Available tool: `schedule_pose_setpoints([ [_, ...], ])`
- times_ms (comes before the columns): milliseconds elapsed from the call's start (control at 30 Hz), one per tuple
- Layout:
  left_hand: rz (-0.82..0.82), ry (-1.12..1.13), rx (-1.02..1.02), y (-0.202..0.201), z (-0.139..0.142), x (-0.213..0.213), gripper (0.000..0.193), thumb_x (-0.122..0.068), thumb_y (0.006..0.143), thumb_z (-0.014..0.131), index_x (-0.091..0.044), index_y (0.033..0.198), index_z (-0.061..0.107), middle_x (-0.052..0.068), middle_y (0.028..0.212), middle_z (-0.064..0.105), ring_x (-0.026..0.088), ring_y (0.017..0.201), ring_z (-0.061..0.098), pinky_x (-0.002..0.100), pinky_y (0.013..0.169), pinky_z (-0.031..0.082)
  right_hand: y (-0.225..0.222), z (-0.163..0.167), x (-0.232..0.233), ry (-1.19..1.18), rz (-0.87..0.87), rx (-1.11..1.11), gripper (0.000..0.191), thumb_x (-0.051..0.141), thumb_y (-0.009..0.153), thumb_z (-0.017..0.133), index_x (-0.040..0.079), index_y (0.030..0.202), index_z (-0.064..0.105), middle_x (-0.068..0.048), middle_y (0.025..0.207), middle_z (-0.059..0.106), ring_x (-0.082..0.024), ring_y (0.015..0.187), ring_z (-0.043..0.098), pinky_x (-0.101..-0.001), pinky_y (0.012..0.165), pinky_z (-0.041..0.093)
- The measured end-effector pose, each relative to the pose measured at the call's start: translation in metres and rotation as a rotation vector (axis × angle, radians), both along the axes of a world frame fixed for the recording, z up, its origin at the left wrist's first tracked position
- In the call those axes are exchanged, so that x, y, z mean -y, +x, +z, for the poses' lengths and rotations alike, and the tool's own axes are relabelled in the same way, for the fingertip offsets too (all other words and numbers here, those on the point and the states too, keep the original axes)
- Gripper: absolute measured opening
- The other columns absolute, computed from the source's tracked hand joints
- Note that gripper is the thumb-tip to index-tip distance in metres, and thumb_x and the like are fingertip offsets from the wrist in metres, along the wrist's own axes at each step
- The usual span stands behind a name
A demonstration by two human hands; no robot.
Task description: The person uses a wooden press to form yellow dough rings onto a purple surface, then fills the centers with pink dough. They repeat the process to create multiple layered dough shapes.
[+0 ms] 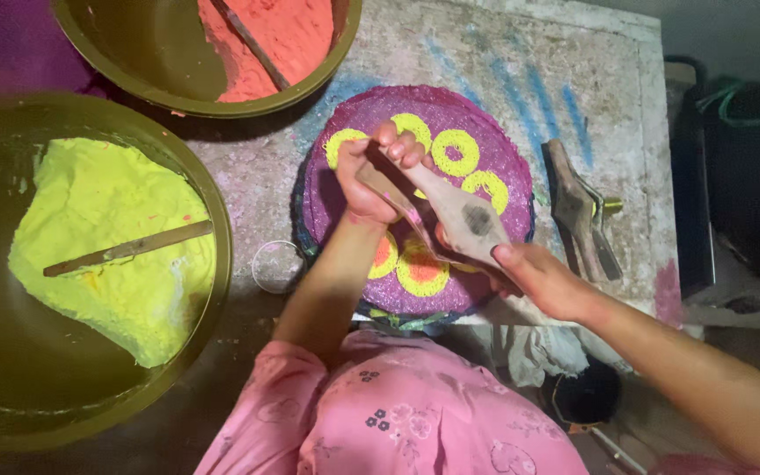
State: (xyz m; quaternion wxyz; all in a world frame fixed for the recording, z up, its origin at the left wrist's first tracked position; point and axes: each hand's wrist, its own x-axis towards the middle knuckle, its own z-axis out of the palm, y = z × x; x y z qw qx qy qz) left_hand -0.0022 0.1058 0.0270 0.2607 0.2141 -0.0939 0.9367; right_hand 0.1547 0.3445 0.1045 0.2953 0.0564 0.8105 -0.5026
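Nearest the camera is a pink flowered garment (pixel 398 413), with both forearms reaching out over it toward the surface (pixel 591 79). The right hand (pixel 543 277) sits at the near edge of the surface, its fingers clenched around the broad end of a wooden tool (pixel 464 220). The tool lies slanted across a round purple disc (pixel 485 132), its narrow end running up toward the left hand (pixel 380 176). That hand is curled closed over the narrow end, pinching it with fingers bent above the middle of the disc.

The disc rests on the surface close to its near edge and is covered in purple powder, with yellow rings (pixel 455 151) arranged around it. Two of the near rings show orange centres (pixel 384 253), partly hidden by the left forearm. Just off the disc toward the left edge of the surface lies a thin clear ring (pixel 276 266).

To the right of the disc, apart from it, a second wooden tool (pixel 578 211) lies on the surface with a metal piece beside it. Blue powder streaks (pixel 529 88) mark the surface beyond the disc.

Off the left edge stands a large olive bowl (pixel 213 290) holding yellow powder (pixel 107 237) with a stick (pixel 129 249) lying across it. Farther away, at the far left corner, another olive bowl (pixel 160 97) holds orange-red powder (pixel 283 35) and a stick (pixel 252 44).
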Motion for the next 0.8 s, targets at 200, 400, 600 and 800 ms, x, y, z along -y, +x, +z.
schedule_pose_setpoints([
  [200, 0.124, -0.273, 0.024, -0.05, 0.032, 0.028, 0.022, -0.032, 0.085, 0.052, -0.014, 0.098, 0.053, 0.0, 0.093, 0.054, 0.023, 0.105, 0.057, 0.045, 0.106, 0.044, -0.059, 0.018, 0.004, -0.112, 0.053, 0.034, 0.069, 0.059, 0.098, 0.037, 0.004, 0.129, 0.065, -0.001, 0.109, 0.075, -0.012, 0.098, 0.067, -0.0297, 0.089, 0.051],
  [400, 0.149, -0.011, 0.025, -0.08, 0.013, 0.031, 0.026, -0.04, 0.1, 0.05, -0.015, 0.097, 0.053, 0.0, 0.091, 0.051, 0.017, 0.089, 0.05, 0.04, 0.097, 0.047, -0.089, 0.009, 0.037, 0.256, 0.068, -0.152, 0.076, 0.065, 0.099, 0.034, 0.0, 0.112, 0.072, -0.009, 0.077, 0.07, -0.017, 0.068, 0.064, -0.0354, 0.065, 0.052],
  [600, 0.117, -0.036, -0.002, -0.086, -0.007, 0.042, 0.031, -0.044, 0.102, 0.05, -0.015, 0.094, 0.053, -0.002, 0.087, 0.05, 0.016, 0.086, 0.05, 0.035, 0.089, 0.047, -0.09, 0.007, 0.055, 0.202, 0.056, -0.083, 0.082, 0.067, 0.101, 0.033, -0.006, 0.098, 0.071, -0.011, 0.068, 0.065, -0.02, 0.062, 0.065, -0.0371, 0.06, 0.053],
  [800, 0.122, 0.005, 0.106, -0.085, -0.004, 0.032, 0.032, -0.048, 0.099, 0.049, -0.017, 0.092, 0.054, -0.002, 0.085, 0.05, 0.017, 0.084, 0.05, 0.035, 0.089, 0.045, -0.096, 0.012, 0.051, 0.321, 0.089, -0.208, 0.075, 0.066, 0.096, 0.033, 0.004, 0.111, 0.071, -0.006, 0.067, 0.067, -0.017, 0.063, 0.066, -0.0359, 0.062, 0.052],
])
